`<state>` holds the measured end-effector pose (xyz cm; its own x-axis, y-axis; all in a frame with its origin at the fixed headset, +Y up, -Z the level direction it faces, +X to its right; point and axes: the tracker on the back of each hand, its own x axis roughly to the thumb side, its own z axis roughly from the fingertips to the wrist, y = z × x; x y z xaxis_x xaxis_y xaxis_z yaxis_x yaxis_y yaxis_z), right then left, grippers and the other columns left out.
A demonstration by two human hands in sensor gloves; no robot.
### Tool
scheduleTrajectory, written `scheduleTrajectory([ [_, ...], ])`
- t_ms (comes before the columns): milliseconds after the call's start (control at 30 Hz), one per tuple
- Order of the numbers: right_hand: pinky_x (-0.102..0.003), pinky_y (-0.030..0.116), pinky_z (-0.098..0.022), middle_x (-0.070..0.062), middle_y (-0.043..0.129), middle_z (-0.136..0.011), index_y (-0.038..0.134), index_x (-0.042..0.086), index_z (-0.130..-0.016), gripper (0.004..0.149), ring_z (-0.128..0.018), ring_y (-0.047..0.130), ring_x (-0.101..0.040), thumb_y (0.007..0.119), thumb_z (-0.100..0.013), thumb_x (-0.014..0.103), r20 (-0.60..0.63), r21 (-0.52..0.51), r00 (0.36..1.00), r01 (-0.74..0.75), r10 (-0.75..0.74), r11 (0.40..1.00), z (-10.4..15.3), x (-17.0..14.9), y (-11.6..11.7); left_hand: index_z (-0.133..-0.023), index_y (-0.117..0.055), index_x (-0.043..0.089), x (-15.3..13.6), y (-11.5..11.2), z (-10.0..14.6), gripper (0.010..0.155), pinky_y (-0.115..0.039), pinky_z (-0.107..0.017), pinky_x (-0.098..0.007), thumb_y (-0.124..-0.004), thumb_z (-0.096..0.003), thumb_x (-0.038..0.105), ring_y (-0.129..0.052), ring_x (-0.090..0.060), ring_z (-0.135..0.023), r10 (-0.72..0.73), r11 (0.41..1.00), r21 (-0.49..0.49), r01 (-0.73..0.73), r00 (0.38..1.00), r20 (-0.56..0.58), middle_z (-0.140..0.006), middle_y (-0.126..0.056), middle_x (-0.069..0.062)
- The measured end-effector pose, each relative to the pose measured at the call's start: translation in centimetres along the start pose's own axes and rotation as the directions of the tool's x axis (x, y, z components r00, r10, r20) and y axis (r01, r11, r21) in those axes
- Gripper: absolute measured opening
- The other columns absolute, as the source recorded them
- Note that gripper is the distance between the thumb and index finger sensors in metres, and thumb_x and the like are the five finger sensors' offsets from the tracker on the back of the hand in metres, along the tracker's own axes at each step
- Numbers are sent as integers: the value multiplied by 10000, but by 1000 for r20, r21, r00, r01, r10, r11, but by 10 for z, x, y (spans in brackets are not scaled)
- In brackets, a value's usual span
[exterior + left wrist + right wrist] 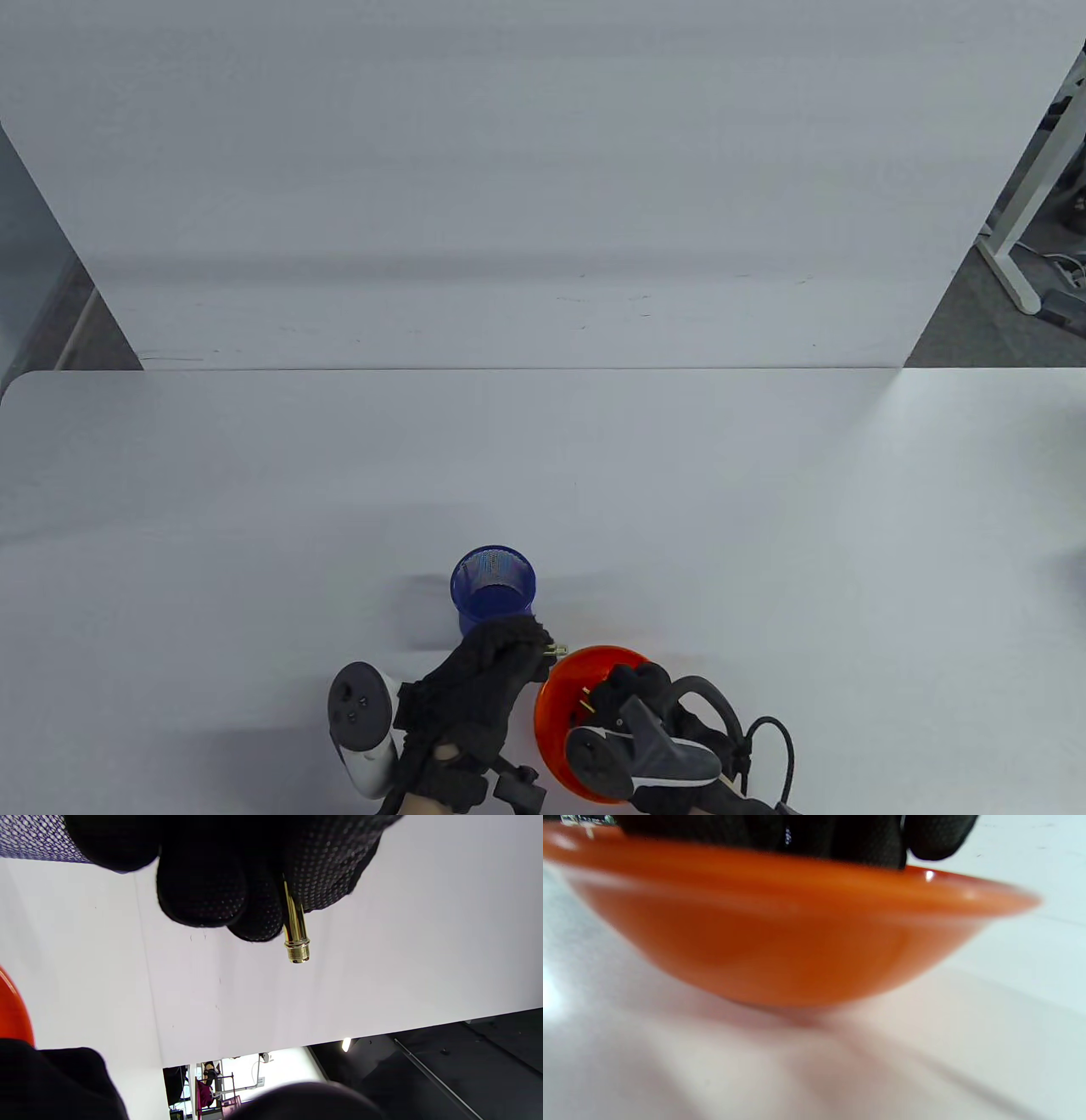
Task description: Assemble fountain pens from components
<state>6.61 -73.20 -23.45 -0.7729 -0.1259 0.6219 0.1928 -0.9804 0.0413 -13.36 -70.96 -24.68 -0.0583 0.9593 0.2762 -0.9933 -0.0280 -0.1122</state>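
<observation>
My left hand (501, 662) pinches a gold pen part (295, 929) with a threaded end; its tip (556, 651) shows just left of the orange bowl (564, 679). My right hand (632, 688) reaches down into the orange bowl (797, 942), fingers over the rim among small gold parts (585, 705). What the right fingers touch is hidden. A blue mesh cup (494, 586) stands just beyond the left hand.
The white table (764, 526) stretches wide beyond the cup. A white panel (526, 170) stands behind it. A desk leg (1014, 255) shows at the far right.
</observation>
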Motion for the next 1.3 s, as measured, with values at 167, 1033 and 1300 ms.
scheduleTrajectory([
  [167, -616, 600, -658, -86, 908, -796, 951, 192, -790, 366, -714, 814, -398, 942, -459, 349, -23, -10, 1000, -1, 0, 1000, -2, -1, 0, -945, -804, 110, 0, -1, 0, 384, -712, -542, -661, -821, -574, 207, -964, -415, -632, 1, 1000, -7, -1, 1000, -3, -837, -933, -200],
  [1033, -643, 585, -651, -114, 899, -708, 950, 71, -736, 434, -660, 797, -432, 980, -424, 372, -6, 35, 998, 62, -62, 997, -17, -2, 4, -952, -796, 112, -5, -5, -1, 385, -711, -546, -656, -806, -580, 212, -961, -411, -635, 31, 999, 8, -31, 999, -27, -843, -926, -198],
  [1300, -657, 549, -663, -149, 904, -711, 905, 84, -773, 476, -688, 770, -443, 914, -433, 417, 10, 51, 997, 73, -73, 996, -17, -4, 3, -952, -796, 111, -4, -6, -2, 385, -709, -545, -658, -803, -580, 211, -958, -414, -636, 28, 1000, 2, -28, 999, -19, -843, -925, -202],
])
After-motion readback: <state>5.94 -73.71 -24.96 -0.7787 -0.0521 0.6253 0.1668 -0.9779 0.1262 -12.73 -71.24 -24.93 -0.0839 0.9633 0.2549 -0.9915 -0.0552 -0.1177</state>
